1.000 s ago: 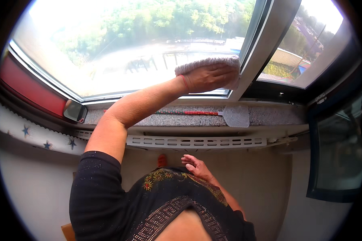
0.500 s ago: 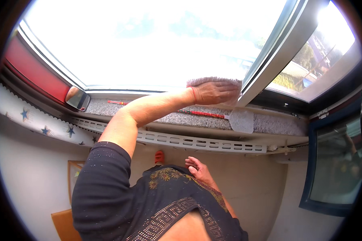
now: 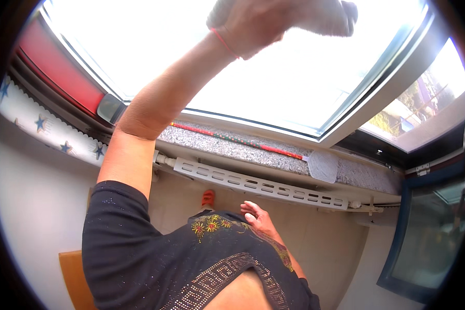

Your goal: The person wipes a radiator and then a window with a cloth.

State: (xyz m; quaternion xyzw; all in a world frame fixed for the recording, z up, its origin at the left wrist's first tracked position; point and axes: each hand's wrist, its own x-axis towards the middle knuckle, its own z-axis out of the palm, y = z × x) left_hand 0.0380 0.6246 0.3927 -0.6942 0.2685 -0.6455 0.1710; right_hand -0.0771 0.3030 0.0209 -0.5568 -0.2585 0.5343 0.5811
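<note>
Pressing a pale cloth [image 3: 328, 15] against the window pane [image 3: 155, 57], the left hand [image 3: 248, 26] grips it; right hand [image 3: 257, 216] hangs open.

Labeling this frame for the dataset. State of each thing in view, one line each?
left hand: raised, gripping the cloth against the window pane
cloth: bunched in the left hand, pressed to the glass
right hand: hanging low, empty, fingers loose
window pane: shut in its frame, very bright
side window: swung open
fly swatter: lying flat on the windowsill
windowsill: holds only the fly swatter
</note>
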